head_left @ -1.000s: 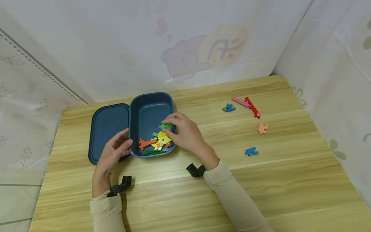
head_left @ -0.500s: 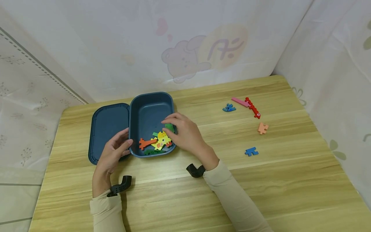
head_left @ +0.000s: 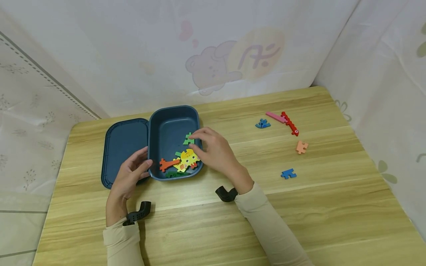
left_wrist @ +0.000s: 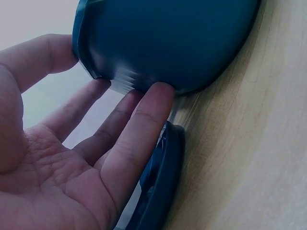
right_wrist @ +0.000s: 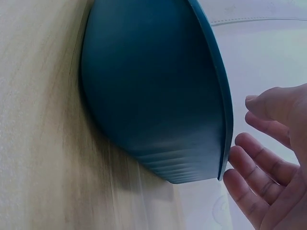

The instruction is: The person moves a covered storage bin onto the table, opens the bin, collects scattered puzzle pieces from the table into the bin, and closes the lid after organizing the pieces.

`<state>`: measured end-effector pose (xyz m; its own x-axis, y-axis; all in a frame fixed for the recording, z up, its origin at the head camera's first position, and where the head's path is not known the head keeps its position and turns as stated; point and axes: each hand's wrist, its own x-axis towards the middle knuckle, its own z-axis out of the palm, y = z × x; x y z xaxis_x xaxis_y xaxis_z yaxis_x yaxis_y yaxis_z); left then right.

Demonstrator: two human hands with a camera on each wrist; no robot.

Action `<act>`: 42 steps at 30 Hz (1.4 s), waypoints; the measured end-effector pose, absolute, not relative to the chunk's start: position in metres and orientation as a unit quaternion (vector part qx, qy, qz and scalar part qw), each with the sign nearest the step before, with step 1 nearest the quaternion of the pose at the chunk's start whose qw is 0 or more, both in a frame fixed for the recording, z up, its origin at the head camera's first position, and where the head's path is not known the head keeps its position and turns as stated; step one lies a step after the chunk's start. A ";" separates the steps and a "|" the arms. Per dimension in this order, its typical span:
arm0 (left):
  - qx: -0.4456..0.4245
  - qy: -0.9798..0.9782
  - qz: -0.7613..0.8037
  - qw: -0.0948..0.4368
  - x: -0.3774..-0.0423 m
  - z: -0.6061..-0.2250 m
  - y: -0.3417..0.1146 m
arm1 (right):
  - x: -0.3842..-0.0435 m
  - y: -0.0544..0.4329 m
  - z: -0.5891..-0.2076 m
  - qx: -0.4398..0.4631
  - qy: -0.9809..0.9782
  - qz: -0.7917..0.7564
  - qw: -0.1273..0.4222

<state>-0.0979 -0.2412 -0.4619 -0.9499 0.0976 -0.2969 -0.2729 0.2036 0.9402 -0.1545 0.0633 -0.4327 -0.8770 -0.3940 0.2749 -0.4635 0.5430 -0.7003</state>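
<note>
Head view: green puzzle piece at right hand's fingers, contact unclear.

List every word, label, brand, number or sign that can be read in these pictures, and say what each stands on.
None can be read for certain.
Curtain: purple strokes on a pale disc beside a printed bear; too faint to tell whether they are writing.
Dark green piece: marks too small to read.
Box and lid: no lettering visible.
</note>
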 end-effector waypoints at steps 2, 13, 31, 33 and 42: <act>-0.057 0.761 0.629 0.148 -0.098 -0.462 -0.241 | -0.155 0.064 -0.432 0.244 -0.877 0.413 0.045; -0.057 0.761 0.630 0.147 -0.098 -0.462 -0.241 | -0.160 0.082 -0.423 0.218 -0.887 0.407 0.019; -0.060 0.762 0.627 0.150 -0.097 -0.461 -0.241 | -0.162 0.113 -0.410 0.157 -0.904 0.398 0.021; -0.061 0.761 0.628 0.149 -0.097 -0.461 -0.242 | -0.160 0.115 -0.410 0.158 -0.905 0.394 0.026; -0.058 0.756 0.634 0.151 -0.098 -0.461 -0.241 | -0.140 0.134 -0.416 0.151 -0.914 0.374 0.049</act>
<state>-0.0975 -0.2405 -0.4614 -0.9478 0.1036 -0.3015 -0.2788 0.1897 0.9414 -0.1403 0.1339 -0.4159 -0.9497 -0.2392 0.2023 -0.3124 0.6745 -0.6689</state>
